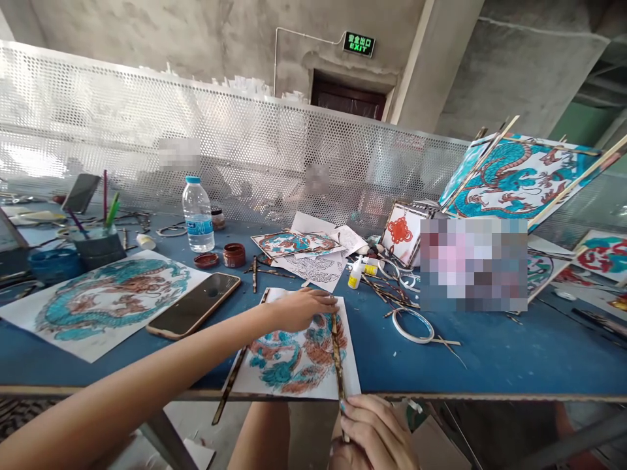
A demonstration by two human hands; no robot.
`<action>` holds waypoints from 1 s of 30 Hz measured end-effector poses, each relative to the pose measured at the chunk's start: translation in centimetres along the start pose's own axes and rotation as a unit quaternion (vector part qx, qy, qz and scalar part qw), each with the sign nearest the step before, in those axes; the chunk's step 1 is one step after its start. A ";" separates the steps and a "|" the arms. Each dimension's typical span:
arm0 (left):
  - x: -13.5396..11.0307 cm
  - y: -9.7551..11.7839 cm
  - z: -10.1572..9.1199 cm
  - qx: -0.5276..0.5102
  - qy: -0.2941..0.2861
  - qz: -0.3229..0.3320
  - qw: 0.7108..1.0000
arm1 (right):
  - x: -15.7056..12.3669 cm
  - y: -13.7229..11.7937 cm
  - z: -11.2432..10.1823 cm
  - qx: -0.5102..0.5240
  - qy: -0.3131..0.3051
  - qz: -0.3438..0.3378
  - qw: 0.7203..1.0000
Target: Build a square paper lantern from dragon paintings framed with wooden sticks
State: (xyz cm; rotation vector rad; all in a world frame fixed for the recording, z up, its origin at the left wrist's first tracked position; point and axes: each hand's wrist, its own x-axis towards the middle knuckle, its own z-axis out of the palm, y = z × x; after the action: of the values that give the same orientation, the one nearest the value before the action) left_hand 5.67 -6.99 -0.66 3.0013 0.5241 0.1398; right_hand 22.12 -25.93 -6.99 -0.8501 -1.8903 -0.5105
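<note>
A sheet of paper (313,385) with a turquoise and rust-brown dragon picture lies at the table's front edge. Along its right side runs a thin, mottled brown wooden strip (337,356), its lower end jutting past the table edge. My right hand (375,431) is closed round that lower end. At the strip's top, my left hand (308,309) rests with fingers stretched out flat over the paper and the strip; its thumb is hidden. A second mottled strip (230,378) lies along the paper's left side, partly covered by my left forearm.
A phone (196,305) and another dragon picture (112,297) lie left. Behind stand a water bottle (198,215) and a red-brown paint jar (234,254). Glue bottles (356,271), a tape roll (413,325) and loose sticks lie right. A perforated metal divider (294,156) runs behind.
</note>
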 end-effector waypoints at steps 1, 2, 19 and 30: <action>0.2 0.5 0.2 0.005 -0.006 0.005 1.000 | 0.0 0.0 0.0 0.003 0.001 -0.001 1.000; 0.3 0.9 0.3 0.008 -0.011 0.005 1.000 | -0.1 0.0 0.0 0.006 0.001 0.005 1.000; 1.1 -0.4 0.1 -0.047 -0.015 -0.055 0.997 | -0.3 -0.1 0.5 0.034 0.043 0.012 0.998; 1.1 -0.7 0.6 -0.047 -0.013 -0.043 0.998 | -0.5 0.2 0.8 0.041 0.045 -0.004 0.998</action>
State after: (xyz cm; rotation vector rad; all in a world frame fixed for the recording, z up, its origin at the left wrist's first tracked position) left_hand 6.51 -6.01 -1.26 2.8806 0.6240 0.1167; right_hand 21.97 -25.44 -7.79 -0.7548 -1.8197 -0.4657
